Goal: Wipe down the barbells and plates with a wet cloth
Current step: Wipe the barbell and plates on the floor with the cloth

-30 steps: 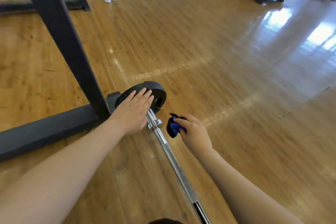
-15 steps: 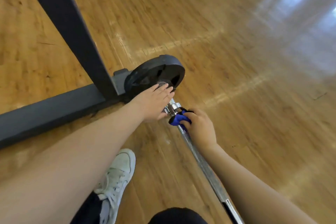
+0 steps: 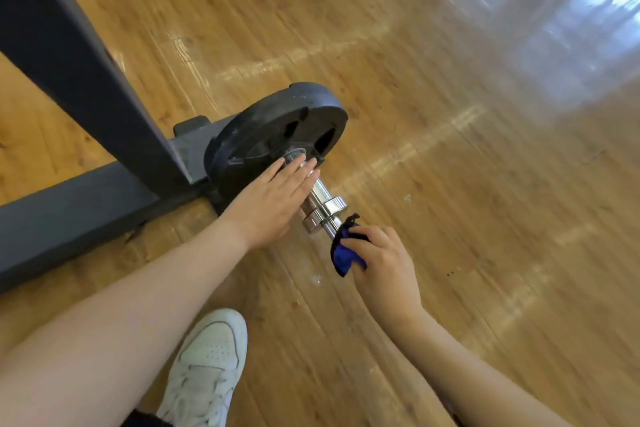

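Centre of the frame: a round black weight plate (image 3: 277,135) with cut-out openings stands on edge on the glossy wooden plank floor (image 3: 450,184), mounted on the end of a chrome steel barbell (image 3: 320,206). The barbell's thick sleeve and collar run from the plate's hub down and to the right; below the collar the shaft is hidden behind the cloth and the right hand. The plate's left edge sits just beside the dark grey metal rack frame (image 3: 86,87), whose slanted upright crosses the upper left of the frame and whose base rail runs along the floor to the left edge.

The left hand (image 3: 273,201), reaching in from the lower left, lies flat with straight fingers together; its fingertips rest against the plate's face at the hub, beside the sleeve, and it holds nothing. The right hand (image 3: 384,263), right of centre and lower, has its fingers curled round a crumpled blue and black cloth (image 3: 343,251); this grip presses the cloth against the barbell just below the collar.

Lower centre: a white lace-up sneaker (image 3: 204,371) rests on the floor between the two forearms. Upper right: pale window light reflects off the floor. The picture is slightly blurred throughout.
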The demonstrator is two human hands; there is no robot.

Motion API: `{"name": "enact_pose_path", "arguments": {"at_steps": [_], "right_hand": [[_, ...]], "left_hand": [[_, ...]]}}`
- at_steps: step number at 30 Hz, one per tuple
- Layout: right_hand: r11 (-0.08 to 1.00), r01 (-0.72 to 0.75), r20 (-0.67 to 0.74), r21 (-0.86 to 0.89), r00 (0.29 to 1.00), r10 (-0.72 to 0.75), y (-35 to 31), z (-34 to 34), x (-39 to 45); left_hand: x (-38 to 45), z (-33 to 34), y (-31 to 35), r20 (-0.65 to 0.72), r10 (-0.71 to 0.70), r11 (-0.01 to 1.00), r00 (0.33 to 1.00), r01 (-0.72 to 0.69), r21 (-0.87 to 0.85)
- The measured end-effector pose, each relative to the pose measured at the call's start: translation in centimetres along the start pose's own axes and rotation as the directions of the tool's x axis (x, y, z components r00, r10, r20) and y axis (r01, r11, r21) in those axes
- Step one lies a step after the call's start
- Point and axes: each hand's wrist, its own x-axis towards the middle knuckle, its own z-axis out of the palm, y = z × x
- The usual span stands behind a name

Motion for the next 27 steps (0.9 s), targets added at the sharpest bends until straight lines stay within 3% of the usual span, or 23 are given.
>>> {"name": "enact_pose_path", "arguments": {"at_steps": [6, 9, 15, 20, 24, 27], "right_hand": [[0.997, -0.037, 0.061, -0.070, 0.997, 0.041, -1.2, 1.8, 0.8], [0.998, -0.033, 0.133, -0.052, 0.990, 0.039, -0.2, 1.0, -0.1], [0.996, -0.001, 0.094, -0.089, 0.995, 0.010, -0.4, 0.5, 1.2], [0.992, -0.068, 0.144, -0.104, 0.986, 0.083, -2.0, 2.1, -0.3], [0.981, -0.193, 0.126, 0.008, 0.974, 0.191, -1.9, 1.0, 0.0], [0.971, -0.239, 0.155, -0.021, 0.958, 0.240, -1.8, 0.1, 0.2]], "left_hand": [[0.2, -0.2, -1.1, -0.089, -0.074, 0.993, 0.993, 0.065, -0.097], [0.3, -0.1, -0.9, -0.062, -0.128, 0.977, 0.990, 0.115, -0.177], [-0.2, 0.0, -0.8, -0.077, -0.155, 0.971, 0.985, 0.138, -0.194], [-0.5, -0.2, -0.4, -0.054, -0.189, 0.959, 0.981, 0.172, -0.225], [-0.4, -0.3, 0.4, -0.082, -0.091, 0.980, 0.993, 0.075, -0.182], [0.2, -0.7, 1.3, -0.096, -0.017, 0.990, 0.995, 0.003, -0.139]]}}
